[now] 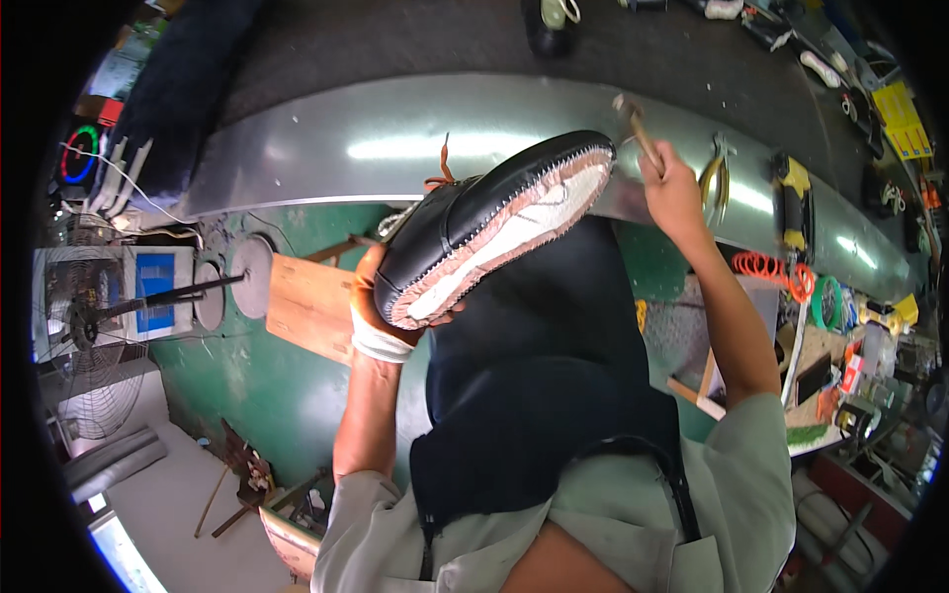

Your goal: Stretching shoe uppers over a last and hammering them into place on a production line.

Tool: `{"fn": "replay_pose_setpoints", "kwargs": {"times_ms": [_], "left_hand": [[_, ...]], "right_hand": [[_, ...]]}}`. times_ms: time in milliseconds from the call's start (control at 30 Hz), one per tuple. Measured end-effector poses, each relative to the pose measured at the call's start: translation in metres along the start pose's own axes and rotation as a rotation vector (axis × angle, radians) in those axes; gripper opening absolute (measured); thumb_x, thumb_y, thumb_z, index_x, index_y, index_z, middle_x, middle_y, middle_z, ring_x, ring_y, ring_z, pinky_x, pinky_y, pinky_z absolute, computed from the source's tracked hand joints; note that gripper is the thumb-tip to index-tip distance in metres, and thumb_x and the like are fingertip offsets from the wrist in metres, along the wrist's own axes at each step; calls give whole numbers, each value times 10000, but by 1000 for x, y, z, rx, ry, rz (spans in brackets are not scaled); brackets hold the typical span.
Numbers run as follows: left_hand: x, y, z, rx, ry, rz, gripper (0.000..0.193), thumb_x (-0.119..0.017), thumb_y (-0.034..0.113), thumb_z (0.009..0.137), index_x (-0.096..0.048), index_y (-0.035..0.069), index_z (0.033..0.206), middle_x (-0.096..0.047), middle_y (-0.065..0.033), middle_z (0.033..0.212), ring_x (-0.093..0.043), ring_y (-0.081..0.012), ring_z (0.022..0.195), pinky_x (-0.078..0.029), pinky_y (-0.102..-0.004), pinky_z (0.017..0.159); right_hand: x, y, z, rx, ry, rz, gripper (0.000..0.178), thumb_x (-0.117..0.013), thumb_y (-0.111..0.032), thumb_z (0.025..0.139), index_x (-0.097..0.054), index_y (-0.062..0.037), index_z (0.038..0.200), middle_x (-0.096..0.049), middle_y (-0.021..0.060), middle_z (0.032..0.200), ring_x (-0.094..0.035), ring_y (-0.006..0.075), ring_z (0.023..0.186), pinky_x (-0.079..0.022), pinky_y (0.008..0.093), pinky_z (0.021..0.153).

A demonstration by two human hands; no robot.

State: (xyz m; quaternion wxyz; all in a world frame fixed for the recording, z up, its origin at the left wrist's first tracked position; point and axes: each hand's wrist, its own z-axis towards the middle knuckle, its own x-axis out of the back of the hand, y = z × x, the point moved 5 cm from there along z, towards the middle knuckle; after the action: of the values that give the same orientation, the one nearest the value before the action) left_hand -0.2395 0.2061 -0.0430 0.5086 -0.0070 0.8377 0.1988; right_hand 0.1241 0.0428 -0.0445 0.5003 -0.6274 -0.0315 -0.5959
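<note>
A black leather shoe upper (450,212) is tilted with its underside turned up toward me. Stitches run round the edge of its pale, unsoled bottom (514,232), and an orange lace hangs at its opening. My left hand (374,306), in an orange and white glove, is wrapped round the heel end. At the toe end, my bare right hand (676,193) grips the wooden handle of a hammer (645,143). The hammer's head is raised beside the toe, apart from it.
A metal-edged bench (297,158) spans the far side. Pliers (715,178) and a yellow-black tool (793,203) lie on it at the right, near a coiled red hose (766,265). A wooden board (308,306) and a fan (94,341) are at the left. Another shoe (547,30) stands at the back.
</note>
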Motion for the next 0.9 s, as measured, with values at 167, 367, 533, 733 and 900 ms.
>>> {"fn": "replay_pose_setpoints", "kwargs": {"times_ms": [167,367,533,733,900], "left_hand": [[46,-30,-10,187,281,183,687,-512,573,972,-594,4,1347,-730,-234,1120,-737,-423,769,-622,-464,538],[46,-40,5,250,348,399,514,-438,538,1034,-681,115,1196,-768,-115,922,-713,-281,602,-483,-301,369],[74,-46,6,566,209,229,444,-412,493,1055,-626,144,1229,-723,-101,870,-697,-240,642,-463,-312,411],[6,25,7,-149,33,1985,862,-806,498,791,-486,78,1473,-587,-276,1321,-583,-407,1228,-490,-439,1008],[-4,-22,47,-8,-349,1931,1023,-807,482,751,-356,66,1568,-360,-284,1581,-359,-410,1472,-316,-410,1207]], "right_hand": [[67,-79,-53,-66,83,951,251,-534,-276,1082,-571,-30,1114,-433,-33,712,-380,45,557,-328,220,494],[28,-61,-147,408,100,130,281,-515,-334,1071,-565,-62,1021,-539,137,686,-529,302,555,-464,384,554],[-4,-46,-184,-137,-548,363,203,-598,-255,1028,-567,-55,1012,-583,227,818,-602,442,816,-479,476,700],[45,-75,-162,-21,-680,239,244,-565,-250,1044,-629,-49,1166,-617,231,859,-622,429,836,-488,445,726],[57,-111,-107,54,-759,186,311,-537,-320,1069,-625,-29,1129,-519,-14,679,-473,105,561,-389,273,560]]}}
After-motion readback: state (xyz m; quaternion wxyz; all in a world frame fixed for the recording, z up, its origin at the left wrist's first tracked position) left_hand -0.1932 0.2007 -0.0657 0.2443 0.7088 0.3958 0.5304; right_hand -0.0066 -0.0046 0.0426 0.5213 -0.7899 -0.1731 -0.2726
